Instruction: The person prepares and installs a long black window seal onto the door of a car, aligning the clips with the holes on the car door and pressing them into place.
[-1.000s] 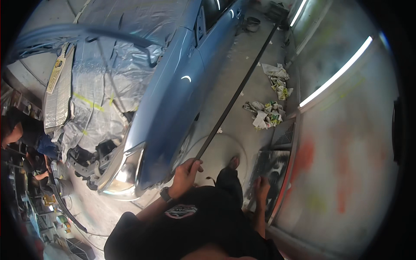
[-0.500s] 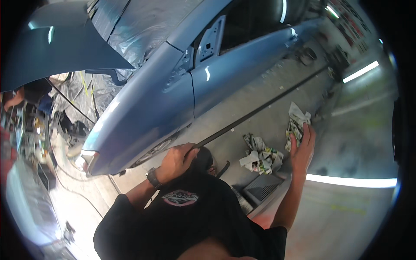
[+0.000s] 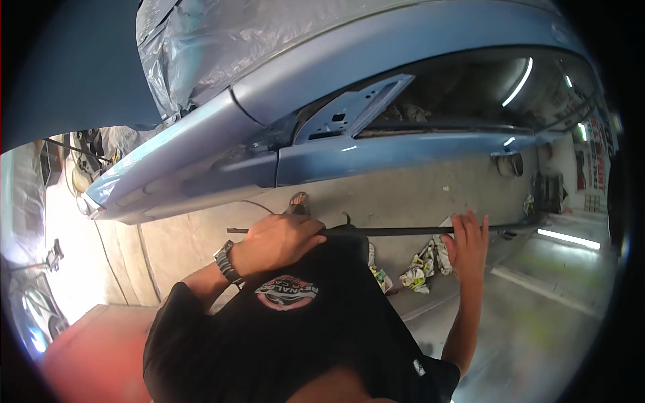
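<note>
Far L & upper L of pic: 1 big dark blue-grey panel (image 3: 60,74). Lower L corner: 1 red surface (image 3: 101,349), blurry. From L of ctr across the top runs 1 blue car (image 3: 201,161), glossy, w/ crinkled plastic sheet (image 3: 255,33) over its upper part. 1 metal-band watch (image 3: 227,262) on the L wrist.

L hand (image 3: 279,236), just L of ctr: closed, fingers wrapped round 1 bar (image 3: 410,231) near its L end; a short stub pokes out L of the fist. Bar = long, thin, dark, straight, approx level, running from L of ctr to the R side of pic, below the car & apart from it. Surface looks plain & dull; its far R end is too dim to make out.

Just above the L hand, 1 foot (image 3: 299,199) in a sandal on the pale floor. Mid-bottom, 1 black shirt (image 3: 316,336) w/ 1 chest emblem. R of that, crumpled paper (image 3: 420,269) on floor below the bar, at least 2 clumps.

R hand (image 3: 465,243), R of ctr: open, fingers up & slightly spread, thumb out to its L. It's in front of the bar, hiding a bit of it; can't tell if palm touches. Further R, 1 dark bucket (image 3: 508,165) near the car, then 1 lit tube (image 3: 568,239), R edge.
</note>
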Demonstrator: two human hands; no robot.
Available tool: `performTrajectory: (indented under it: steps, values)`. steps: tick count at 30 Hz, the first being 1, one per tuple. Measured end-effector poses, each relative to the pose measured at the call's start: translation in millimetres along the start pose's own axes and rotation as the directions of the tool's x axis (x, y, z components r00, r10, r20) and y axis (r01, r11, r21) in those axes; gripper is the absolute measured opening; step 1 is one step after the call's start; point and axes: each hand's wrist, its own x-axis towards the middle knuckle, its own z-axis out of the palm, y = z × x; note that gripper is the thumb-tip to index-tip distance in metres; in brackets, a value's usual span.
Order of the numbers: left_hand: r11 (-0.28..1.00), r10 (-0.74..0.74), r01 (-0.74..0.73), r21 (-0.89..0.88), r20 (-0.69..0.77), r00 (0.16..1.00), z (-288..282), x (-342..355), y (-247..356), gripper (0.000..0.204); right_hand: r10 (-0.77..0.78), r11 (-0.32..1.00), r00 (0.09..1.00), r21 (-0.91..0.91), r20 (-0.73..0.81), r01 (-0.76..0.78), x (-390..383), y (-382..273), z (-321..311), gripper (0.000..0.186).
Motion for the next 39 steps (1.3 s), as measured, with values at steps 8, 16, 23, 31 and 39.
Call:
performTrajectory:
  steps: [8,16,23,31,39]
  values:
    - [0.993,-0.115,0.114,-0.026,-0.060,0.992,23,35,-10,0.034,-0.333,0.905,0.941,0.261,-0.057,0.336,60,65,62,0.039]
    - [0.950,-0.116,0.162,0.267,-0.179,0.977,39,118,46,0.086,-0.462,0.831,0.884,0.315,-0.069,0.459,81,155,103,0.036]
    - [0.830,-0.242,0.299,0.471,-0.179,0.954,54,124,24,0.091,-0.551,0.745,0.828,0.383,-0.106,0.545,80,200,134,0.037]
    - [0.805,-0.299,0.372,0.462,-0.225,0.927,46,87,6,0.090,-0.542,0.741,0.830,0.391,-0.133,0.546,74,233,146,0.038]
    - [0.809,-0.285,0.389,0.441,-0.286,0.915,36,60,-6,0.087,-0.496,0.791,0.861,0.352,-0.110,0.501,64,250,134,0.037]
